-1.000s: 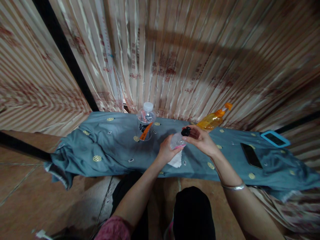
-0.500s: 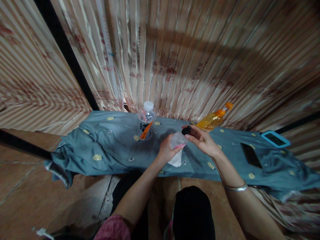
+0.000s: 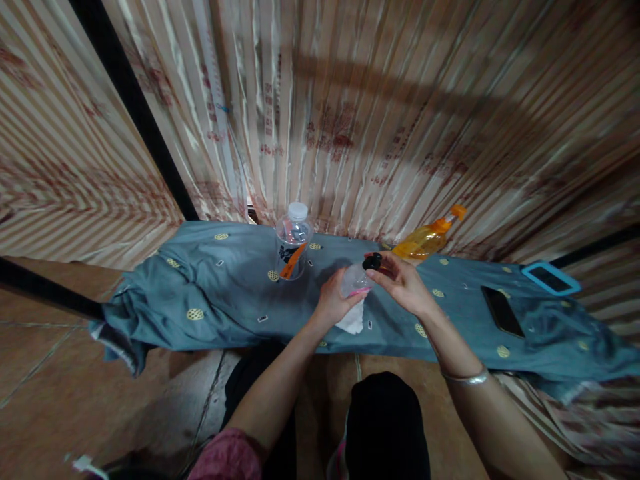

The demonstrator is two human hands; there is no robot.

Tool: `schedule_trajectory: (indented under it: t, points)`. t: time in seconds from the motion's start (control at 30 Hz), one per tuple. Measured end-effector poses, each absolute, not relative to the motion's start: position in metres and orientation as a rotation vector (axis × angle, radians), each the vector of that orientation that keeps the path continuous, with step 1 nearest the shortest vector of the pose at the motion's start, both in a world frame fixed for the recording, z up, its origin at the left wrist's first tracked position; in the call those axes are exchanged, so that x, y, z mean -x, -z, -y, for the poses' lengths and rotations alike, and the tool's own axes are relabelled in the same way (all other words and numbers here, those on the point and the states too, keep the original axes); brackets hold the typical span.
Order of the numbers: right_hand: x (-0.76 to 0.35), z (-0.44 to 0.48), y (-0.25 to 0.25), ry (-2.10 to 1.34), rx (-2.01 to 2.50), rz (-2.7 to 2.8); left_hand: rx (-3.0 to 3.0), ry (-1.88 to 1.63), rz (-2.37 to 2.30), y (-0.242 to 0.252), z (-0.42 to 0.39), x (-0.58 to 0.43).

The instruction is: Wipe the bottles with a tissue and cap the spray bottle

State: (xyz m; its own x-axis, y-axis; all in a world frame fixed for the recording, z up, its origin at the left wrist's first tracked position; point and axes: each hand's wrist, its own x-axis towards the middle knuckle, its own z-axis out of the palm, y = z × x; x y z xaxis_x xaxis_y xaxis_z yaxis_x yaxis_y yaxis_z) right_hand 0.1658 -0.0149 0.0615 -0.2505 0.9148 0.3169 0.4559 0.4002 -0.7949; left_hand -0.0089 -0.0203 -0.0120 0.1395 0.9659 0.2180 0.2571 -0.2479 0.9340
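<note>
My left hand [image 3: 334, 299] is wrapped round a small clear bottle [image 3: 354, 279] with a pink band. The fingers of my right hand [image 3: 399, 280] pinch the black cap [image 3: 373, 261] at the bottle's top. Beneath the bottle lies a piece of white tissue [image 3: 353, 320]. To the left stands a larger clear bottle [image 3: 292, 250] with a white lid and an orange and black label. Behind my right hand, a bottle of orange liquid [image 3: 423, 241] with an orange top leans at a tilt.
A teal cloth with yellow prints [image 3: 230, 287] covers the narrow bench. At the right lie a black phone [image 3: 502, 311] and a blue-framed object [image 3: 551, 278]. Striped curtains [image 3: 340, 120] hang behind, with a dark pole [image 3: 135, 107] at the left.
My right hand and the black cap have shifted very slightly to the left. My left hand stays round the bottle, and the other objects have not moved.
</note>
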Motion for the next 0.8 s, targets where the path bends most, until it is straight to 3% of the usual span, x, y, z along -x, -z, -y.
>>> schedule_trajectory:
  t: [0.8]
  points:
    - [-0.153,0.020,-0.064,-0.627,1.263,1.839,-1.639,-1.166,-1.214,0.009,0.022,0.009]
